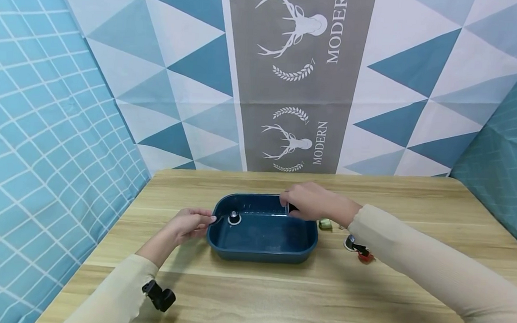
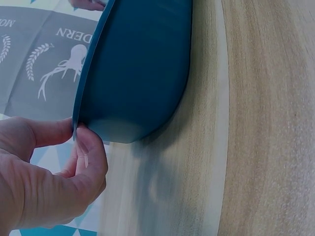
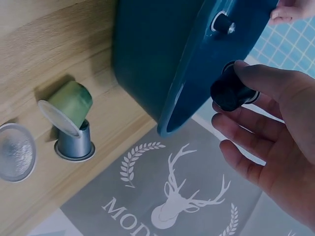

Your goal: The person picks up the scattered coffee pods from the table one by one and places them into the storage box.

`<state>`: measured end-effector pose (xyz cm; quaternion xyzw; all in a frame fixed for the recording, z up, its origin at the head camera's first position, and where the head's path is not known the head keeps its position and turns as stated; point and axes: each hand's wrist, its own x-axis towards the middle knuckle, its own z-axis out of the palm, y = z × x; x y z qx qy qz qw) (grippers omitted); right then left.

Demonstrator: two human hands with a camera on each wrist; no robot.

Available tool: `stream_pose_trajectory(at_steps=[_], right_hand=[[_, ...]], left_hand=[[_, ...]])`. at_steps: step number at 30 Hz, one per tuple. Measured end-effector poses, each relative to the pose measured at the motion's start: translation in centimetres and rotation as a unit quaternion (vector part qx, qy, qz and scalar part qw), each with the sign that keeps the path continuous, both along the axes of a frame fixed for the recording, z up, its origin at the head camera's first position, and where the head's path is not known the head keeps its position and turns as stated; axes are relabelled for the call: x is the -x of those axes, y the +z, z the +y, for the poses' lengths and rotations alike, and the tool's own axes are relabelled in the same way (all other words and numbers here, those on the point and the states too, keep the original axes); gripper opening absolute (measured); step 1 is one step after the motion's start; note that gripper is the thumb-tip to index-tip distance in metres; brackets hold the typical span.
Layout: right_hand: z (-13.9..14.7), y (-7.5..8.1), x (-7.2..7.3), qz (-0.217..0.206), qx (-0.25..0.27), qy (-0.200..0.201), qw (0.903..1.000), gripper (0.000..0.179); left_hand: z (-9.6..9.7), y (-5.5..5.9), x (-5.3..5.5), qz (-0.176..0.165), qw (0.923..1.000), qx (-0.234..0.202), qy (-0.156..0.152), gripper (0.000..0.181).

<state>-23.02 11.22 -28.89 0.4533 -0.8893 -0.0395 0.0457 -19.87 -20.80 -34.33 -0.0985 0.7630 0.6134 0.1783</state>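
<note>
My left hand (image 1: 189, 223) pinches the rim of a dark blue basin (image 1: 261, 256) at its left end; thumb and fingers show on the rim (image 2: 78, 105) in the left wrist view. Above the basin's right end, my right hand (image 1: 312, 200) holds a black coffee capsule (image 3: 230, 89) between thumb and fingers. Inside the basin, toward the left, is another dark capsule (image 1: 234, 217) with a pale rim. To the right of the basin, a green capsule (image 3: 76, 102) leans on a blue-grey capsule (image 3: 75, 143) in the right wrist view.
Another capsule (image 3: 17, 153) lies beside the green one, its round foil face showing. A red capsule (image 1: 366, 258) is on the wooden table (image 1: 275, 303) below the right forearm. Patterned cloth (image 1: 192, 77) hangs behind the table, with blue cloth on both sides.
</note>
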Motion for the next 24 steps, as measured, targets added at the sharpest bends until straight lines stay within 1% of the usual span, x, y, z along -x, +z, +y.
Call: stream_pose_trajectory(at_steps=[5, 12, 17, 20, 24], right_hand=[[-0.8, 0.2, 0.2, -0.004, -0.008, 0.006, 0.9999, 0.02], [-1.9, 0.2, 0.7, -0.018, 0.003, 0.02, 0.9996, 0.019], [-2.7, 0.3, 1.2, -0.017, 0.011, 0.034, 0.9992, 0.018], [-3.3, 0.4, 1.5, -0.024, 0.01, 0.031, 0.9992, 0.016], [-4.0, 0.6, 1.8, -0.039, 0.002, 0.017, 0.9991, 0.017]], left_hand=[[0.0, 0.1, 0.0, -0.002, 1.0, 0.003, 0.0, 0.041], [-0.1, 0.0, 0.1, -0.001, 1.0, 0.006, 0.002, 0.039], [-0.1, 0.0, 0.0, -0.001, 1.0, -0.002, -0.001, 0.042], [-0.1, 0.1, -0.1, -0.002, 1.0, -0.002, -0.001, 0.044], [-0.2, 0.1, -0.1, -0.003, 1.0, 0.0, -0.003, 0.046]])
